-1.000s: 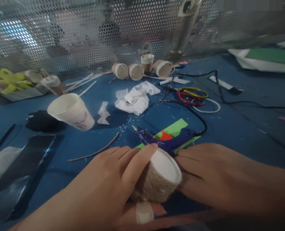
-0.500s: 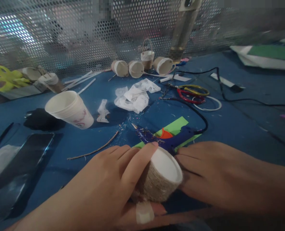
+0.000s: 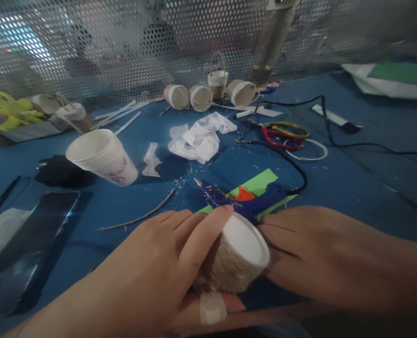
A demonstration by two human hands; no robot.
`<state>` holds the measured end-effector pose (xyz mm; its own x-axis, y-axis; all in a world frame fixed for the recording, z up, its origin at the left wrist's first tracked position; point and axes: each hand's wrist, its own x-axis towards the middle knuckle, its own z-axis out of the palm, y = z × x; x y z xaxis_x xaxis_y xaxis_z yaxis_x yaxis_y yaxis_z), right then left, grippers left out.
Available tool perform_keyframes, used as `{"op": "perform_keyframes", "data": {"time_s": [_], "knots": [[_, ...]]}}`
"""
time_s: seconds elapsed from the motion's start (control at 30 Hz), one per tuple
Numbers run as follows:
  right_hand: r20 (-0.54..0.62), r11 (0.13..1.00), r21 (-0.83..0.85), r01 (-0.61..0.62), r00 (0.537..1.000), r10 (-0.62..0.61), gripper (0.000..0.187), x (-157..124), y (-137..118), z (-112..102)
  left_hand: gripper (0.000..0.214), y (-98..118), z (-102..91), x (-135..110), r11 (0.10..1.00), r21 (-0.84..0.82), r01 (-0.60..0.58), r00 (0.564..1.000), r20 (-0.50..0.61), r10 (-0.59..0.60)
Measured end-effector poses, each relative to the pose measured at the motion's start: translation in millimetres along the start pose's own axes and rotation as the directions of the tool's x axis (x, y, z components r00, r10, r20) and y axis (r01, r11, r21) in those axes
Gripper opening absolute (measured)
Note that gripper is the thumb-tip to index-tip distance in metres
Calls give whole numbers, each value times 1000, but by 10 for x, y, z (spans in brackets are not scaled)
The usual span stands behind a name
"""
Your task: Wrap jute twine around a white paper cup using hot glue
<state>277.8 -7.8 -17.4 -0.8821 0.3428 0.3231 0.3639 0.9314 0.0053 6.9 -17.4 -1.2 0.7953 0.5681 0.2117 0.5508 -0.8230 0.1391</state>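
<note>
While steadying the twine-wrapped cup at the lower centre of the frame, best to treat the left hand as the clamp: grasping from the left, with one finger laid up to the white rim and the thumb, wrapped in a bandage, just under the twine. Hold firmly enough to stop any rolling, yet lightly enough, in all likelihood, to spare the wall from denting. Use the right hand as a counter-support, curled close against the cup's right side; with fingertips hidden, impossible to tell whether pinching anything. Leave the tilted white end in clear view, and check for gaps between coils along the visible side. Beware the glue gun just beyond, lying over green paper right of centre: possibly hot at the nozzle, so better to avoid brushing it with the knuckles. Leave the loose length of twine, left of centre, untangled near the left hand. Mind also the stacked paper cups at centre left, presumably easy to knock, and the black phone at lower left.
</note>
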Motion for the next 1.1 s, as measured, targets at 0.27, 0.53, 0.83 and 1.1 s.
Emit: {"op": "perform_keyframes", "data": {"time_s": [0.27,0.53,0.83,1.1], "knots": [[-16,1000,3,-4,1000,4,54,32,-14,4,73,-5,-5,-17,1000,-5,-6,1000,4,6],[-3,1000,7,-3,1000,3,52,12,5,29,65,-6,7,-6,1000,3,-1,1000,-6,1],[-3,1000,10,4,1000,-4,52,-2,11,22,65,-10,12,-4,1000,3,-2,1000,-2,2],[11,1000,20,5,1000,-5,49,24,20,39,65,-4,17,-21,1000,7,-14,1000,13,14]]}}
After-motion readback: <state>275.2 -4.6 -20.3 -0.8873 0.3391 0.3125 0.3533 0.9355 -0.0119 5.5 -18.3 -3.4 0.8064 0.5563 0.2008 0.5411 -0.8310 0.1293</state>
